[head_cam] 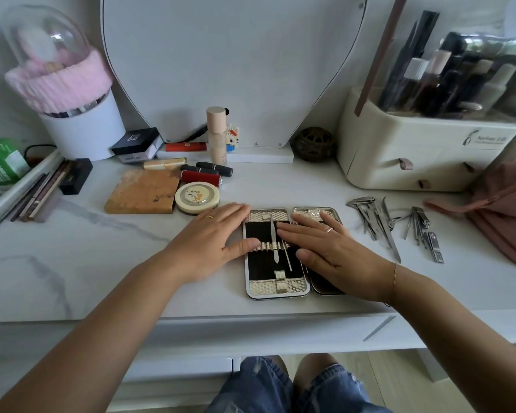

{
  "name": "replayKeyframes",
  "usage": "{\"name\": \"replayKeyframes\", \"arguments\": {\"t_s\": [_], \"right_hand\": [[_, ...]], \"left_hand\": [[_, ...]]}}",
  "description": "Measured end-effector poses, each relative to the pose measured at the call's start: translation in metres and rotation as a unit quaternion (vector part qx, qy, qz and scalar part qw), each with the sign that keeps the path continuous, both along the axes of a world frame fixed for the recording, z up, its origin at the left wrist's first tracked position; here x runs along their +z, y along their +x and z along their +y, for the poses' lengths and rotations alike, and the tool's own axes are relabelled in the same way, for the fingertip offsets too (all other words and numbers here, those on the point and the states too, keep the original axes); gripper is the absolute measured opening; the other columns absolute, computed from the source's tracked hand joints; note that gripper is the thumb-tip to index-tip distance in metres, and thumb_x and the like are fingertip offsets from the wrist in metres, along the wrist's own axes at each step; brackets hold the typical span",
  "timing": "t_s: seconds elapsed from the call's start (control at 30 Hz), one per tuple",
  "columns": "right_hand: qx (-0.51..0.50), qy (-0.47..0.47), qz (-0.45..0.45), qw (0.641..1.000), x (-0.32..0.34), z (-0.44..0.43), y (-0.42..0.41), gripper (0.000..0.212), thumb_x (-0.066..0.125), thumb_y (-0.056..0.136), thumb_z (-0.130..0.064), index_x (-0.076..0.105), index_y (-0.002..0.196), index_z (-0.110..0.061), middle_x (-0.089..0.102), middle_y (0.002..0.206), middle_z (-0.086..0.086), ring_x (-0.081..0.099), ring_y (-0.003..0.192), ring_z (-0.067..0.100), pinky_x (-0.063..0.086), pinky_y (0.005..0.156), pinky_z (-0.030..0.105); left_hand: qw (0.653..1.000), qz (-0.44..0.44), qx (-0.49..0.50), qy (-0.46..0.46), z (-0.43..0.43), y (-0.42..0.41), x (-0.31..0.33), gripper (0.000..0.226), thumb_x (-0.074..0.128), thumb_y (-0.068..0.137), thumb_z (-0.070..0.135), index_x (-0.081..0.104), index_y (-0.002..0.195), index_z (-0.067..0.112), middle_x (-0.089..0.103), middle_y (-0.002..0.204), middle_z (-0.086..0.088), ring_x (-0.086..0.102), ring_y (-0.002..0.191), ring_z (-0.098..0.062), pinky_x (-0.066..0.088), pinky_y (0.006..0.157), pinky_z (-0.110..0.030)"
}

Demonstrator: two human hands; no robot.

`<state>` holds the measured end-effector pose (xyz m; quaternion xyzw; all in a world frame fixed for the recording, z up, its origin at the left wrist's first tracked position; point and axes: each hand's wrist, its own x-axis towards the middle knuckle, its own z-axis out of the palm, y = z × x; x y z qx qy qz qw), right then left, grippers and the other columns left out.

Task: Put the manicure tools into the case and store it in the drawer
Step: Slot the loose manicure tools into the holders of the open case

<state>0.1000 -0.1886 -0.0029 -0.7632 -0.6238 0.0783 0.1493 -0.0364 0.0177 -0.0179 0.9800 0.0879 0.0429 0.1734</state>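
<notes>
The open case lies at the table's front edge, two tools strapped in; left hand and right hand rest flat on it, unclenched. Loose tools lie right, cosmetics organiser behind

two hands, one open case holding two tools, one loose tool pile.

White marble tabletop, open case, loose manicure tools, cosmetics
</notes>
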Motion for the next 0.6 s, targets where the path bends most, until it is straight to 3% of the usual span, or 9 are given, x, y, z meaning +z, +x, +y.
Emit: {"name": "replayKeyframes", "arguments": {"t_s": [0.1, 0.17, 0.27, 0.37, 0.6], "right_hand": [[-0.094, 0.118, 0.061, 0.987, 0.011, -0.01, 0.014, 0.047, 0.04, 0.092, -0.042, 0.045, 0.136, -0.025, 0.04, 0.138, -0.019, 0.029, 0.132, -0.004, 0.018, 0.11, 0.013], [-0.219, 0.195, 0.023, 0.956, 0.02, -0.025, 0.038, 0.033, 0.059, 0.087, -0.036, 0.063, 0.116, -0.02, 0.061, 0.117, -0.01, 0.053, 0.106, 0.004, 0.036, 0.087, 0.012], [-0.376, 0.165, 0.013, 0.912, 0.025, -0.049, 0.076, 0.013, 0.071, 0.076, -0.029, 0.071, 0.083, -0.018, 0.064, 0.072, -0.005, 0.058, 0.065, 0.009, 0.042, 0.065, 0.019], [-0.412, 0.087, 0.021, 0.907, 0.021, -0.057, 0.09, 0.016, 0.072, 0.074, -0.035, 0.066, 0.07, -0.021, 0.064, 0.066, 0.0, 0.063, 0.064, 0.021, 0.048, 0.067, 0.03], [-0.419, 0.034, -0.007, 0.907, 0.016, -0.04, 0.084, 0.024, 0.07, 0.075, -0.038, 0.061, 0.06, -0.022, 0.059, 0.06, -0.005, 0.055, 0.066, 0.017, 0.037, 0.058, 0.026]], "left_hand": [[1.0, -0.003, -0.004, -0.006, 0.003, 0.0, -0.001, 0.091, 0.013, 0.071, 0.078, 0.009, 0.147, 0.03, 0.009, 0.156, 0.01, 0.004, 0.139, -0.001, 0.0, 0.108, -0.018], [1.0, -0.004, -0.005, -0.013, 0.004, 0.0, -0.002, 0.094, 0.011, 0.067, 0.081, 0.008, 0.147, 0.031, 0.009, 0.155, 0.011, 0.001, 0.134, 0.005, 0.001, 0.108, -0.019], [1.0, -0.009, -0.009, -0.014, 0.005, 0.001, -0.004, 0.094, 0.011, 0.067, 0.082, 0.008, 0.147, 0.032, 0.008, 0.155, 0.013, -0.001, 0.13, 0.009, 0.001, 0.108, -0.018], [1.0, -0.01, -0.006, -0.02, 0.006, 0.002, -0.005, 0.093, 0.013, 0.067, 0.082, 0.009, 0.146, 0.034, 0.008, 0.155, 0.015, -0.001, 0.133, 0.008, 0.002, 0.109, -0.019], [1.0, -0.014, -0.006, -0.02, 0.005, 0.002, -0.005, 0.093, 0.013, 0.067, 0.082, 0.01, 0.147, 0.033, 0.009, 0.154, 0.015, -0.001, 0.132, 0.009, 0.0, 0.108, -0.017]]}}
